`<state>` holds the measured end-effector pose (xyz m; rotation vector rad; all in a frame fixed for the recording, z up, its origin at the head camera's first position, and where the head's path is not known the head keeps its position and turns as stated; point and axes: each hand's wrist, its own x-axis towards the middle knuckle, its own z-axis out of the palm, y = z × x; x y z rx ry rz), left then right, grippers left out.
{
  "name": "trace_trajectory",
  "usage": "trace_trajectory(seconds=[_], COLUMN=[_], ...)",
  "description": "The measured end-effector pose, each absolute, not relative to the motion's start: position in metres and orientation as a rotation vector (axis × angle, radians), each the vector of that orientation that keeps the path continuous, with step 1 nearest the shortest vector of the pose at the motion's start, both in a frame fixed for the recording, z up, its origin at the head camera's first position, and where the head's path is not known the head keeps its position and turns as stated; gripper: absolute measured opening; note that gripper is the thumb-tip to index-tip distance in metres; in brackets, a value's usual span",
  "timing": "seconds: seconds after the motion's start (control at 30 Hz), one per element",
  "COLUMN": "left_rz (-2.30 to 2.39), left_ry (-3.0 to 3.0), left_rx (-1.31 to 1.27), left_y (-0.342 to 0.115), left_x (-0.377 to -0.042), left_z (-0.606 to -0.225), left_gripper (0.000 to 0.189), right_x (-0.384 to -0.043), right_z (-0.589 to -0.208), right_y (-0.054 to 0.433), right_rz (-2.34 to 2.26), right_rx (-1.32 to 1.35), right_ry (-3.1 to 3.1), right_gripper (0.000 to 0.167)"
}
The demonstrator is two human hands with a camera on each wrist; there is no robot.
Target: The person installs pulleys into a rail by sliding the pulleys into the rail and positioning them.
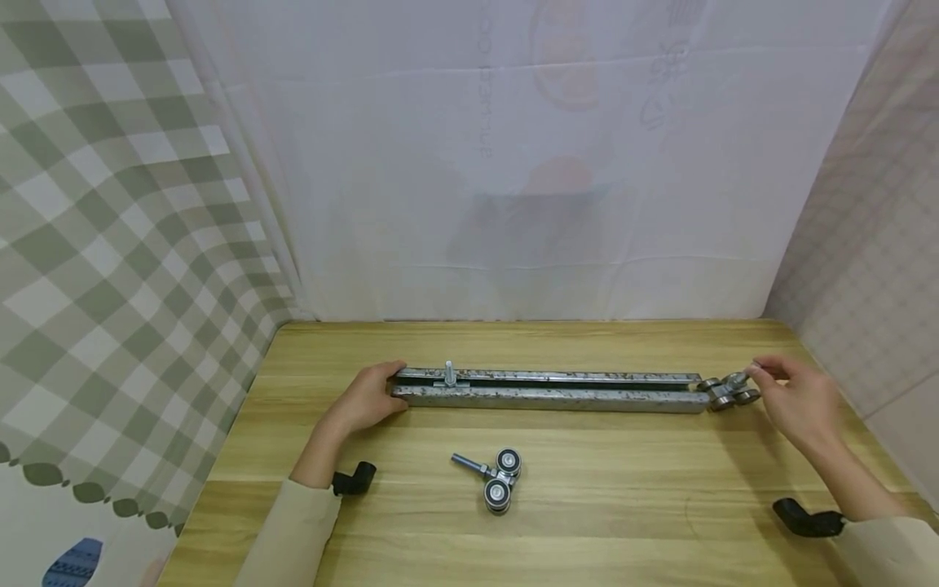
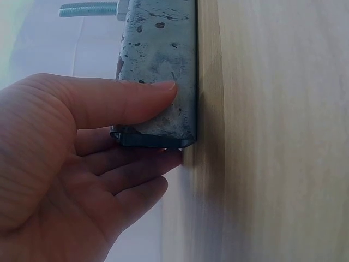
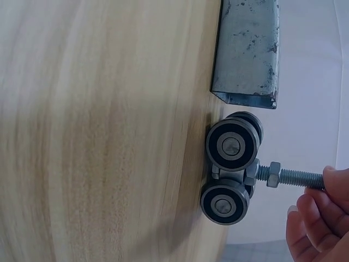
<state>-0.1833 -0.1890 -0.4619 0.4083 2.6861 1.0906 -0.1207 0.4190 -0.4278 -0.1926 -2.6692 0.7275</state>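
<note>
A worn metal channel rail (image 1: 557, 399) lies across the table, its slot facing up. My left hand (image 1: 369, 397) grips the rail's left end, thumb (image 2: 131, 101) on the near side and fingers behind. A threaded bolt (image 1: 450, 374) with a nut stands up from the slot near that end; what it joins inside is hidden. At the right end, my right hand (image 1: 801, 399) pinches the threaded stud of a roller trolley (image 3: 230, 169). The trolley's wheels sit just outside the rail's open end, stud upward. A second roller trolley (image 1: 502, 481) lies on its side in front of the rail.
The wooden table (image 1: 601, 497) meets a white cloth (image 1: 513, 163) behind and a checked cloth (image 1: 125, 204) on the left. Black wrist-camera mounts (image 1: 807, 519) stick out near both sleeves.
</note>
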Motion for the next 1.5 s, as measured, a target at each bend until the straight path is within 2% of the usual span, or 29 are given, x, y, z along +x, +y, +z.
trace_trajectory(seconds=[1.5], left_rz=[1.088], left_ry=[2.678], left_rx=[0.382], left_y=[-0.189], left_x=[-0.182], left_z=[-0.462], left_gripper=[0.070], right_x=[-0.114], right_z=[-0.430], right_y=[0.393], right_rz=[0.768], right_rx=[-0.086], right_ry=[-2.617], right_gripper=[0.025])
